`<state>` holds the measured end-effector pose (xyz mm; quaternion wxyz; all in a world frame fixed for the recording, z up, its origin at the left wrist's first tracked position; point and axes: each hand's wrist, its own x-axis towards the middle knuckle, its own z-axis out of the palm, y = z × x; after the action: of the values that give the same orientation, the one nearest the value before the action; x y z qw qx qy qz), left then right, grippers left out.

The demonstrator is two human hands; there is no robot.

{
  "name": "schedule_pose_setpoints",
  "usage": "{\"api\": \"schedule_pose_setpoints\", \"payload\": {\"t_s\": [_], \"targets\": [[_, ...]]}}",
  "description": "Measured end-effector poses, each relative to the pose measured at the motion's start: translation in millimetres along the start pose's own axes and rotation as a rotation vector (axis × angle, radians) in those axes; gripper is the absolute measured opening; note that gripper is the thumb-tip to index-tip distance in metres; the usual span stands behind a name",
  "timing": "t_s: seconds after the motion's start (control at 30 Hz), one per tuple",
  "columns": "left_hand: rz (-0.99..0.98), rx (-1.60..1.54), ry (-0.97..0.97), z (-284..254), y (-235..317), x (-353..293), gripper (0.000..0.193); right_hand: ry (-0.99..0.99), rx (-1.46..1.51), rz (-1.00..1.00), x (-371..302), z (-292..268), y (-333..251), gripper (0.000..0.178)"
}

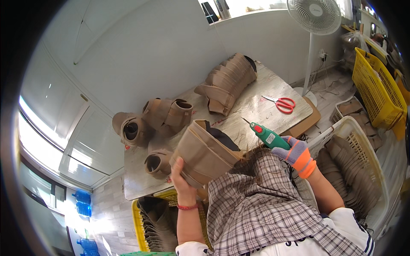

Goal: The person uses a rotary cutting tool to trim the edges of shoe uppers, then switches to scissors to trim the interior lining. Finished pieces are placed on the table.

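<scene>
My left hand (183, 179) grips a brown fabric piece (205, 155), curved and cap-like with a dark lining, its thumb and palm at the lower left side. In my right hand (299, 157), gloved in grey and orange, is a green handheld tool (269, 136) with a red button. The tool's thin metal tip points up and left, apart from the fabric piece. Loose dark threads (256, 160) lie on my plaid apron (256, 205), beside the held piece.
On the table (145, 185) are rolled brown pieces (164, 113), a nested stack (230, 81) and red-handled scissors (284, 104). A yellow crate (136, 217) and a white basket (380, 179) hold more pieces. Behind stand a fan (314, 17) and a tall yellow basket (376, 87).
</scene>
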<state>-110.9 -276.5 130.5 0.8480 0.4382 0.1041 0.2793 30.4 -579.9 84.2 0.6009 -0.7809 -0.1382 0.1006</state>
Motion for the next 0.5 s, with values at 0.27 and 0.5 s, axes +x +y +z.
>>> {"api": "schedule_pose_setpoints", "payload": {"t_s": [0.27,0.5], "targets": [[-0.231,-0.219,-0.027,-35.5,44.8,42.8,0.033,-0.147,-0.192,-0.258,-31.8,-3.6,-4.6,0.055],[-0.294,-0.308,-0.033,-61.6,33.6,56.8,0.038,-0.148,-0.394,-0.492,-35.1,0.0,-21.6,0.054]]}}
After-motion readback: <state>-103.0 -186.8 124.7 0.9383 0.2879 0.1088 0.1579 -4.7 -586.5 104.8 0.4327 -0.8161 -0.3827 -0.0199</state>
